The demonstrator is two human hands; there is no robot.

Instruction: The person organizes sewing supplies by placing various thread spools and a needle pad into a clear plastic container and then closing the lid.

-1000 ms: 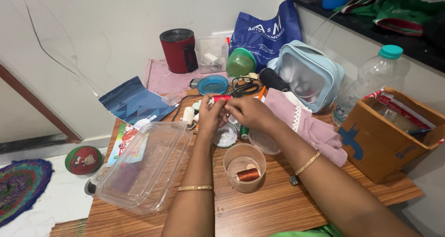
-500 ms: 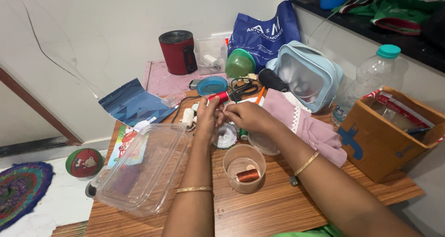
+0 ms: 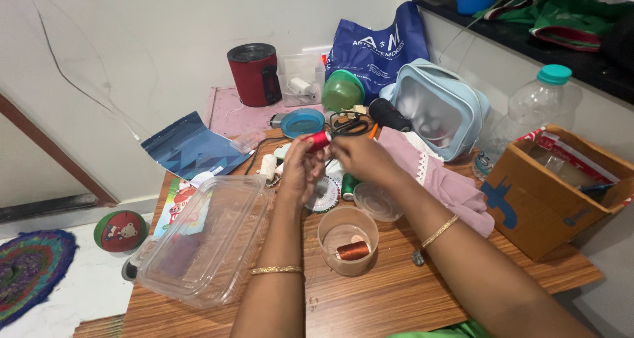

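My left hand (image 3: 298, 169) holds a small red thread spool (image 3: 319, 140) up above the wooden table (image 3: 370, 298). My right hand (image 3: 362, 158) is close beside it, fingers pinched near the spool's end; what it pinches is too fine to see. Below the hands stands a round clear cup (image 3: 347, 239) with a copper-coloured spool (image 3: 352, 251) inside. A green spool (image 3: 348, 185) and a clear lid (image 3: 376, 200) lie just under my right hand.
An open clear plastic clamshell box (image 3: 205, 242) sits at the left. A pink cloth (image 3: 442, 179), light blue pouch (image 3: 439, 110), cardboard box (image 3: 555, 189) and water bottle (image 3: 528, 113) are on the right. Scissors (image 3: 350, 123), blue lid (image 3: 302, 122), dark red cup (image 3: 253, 74) lie behind.
Both hands have lifted slightly, and the red spool now sits higher between them. The table's other items stayed put.
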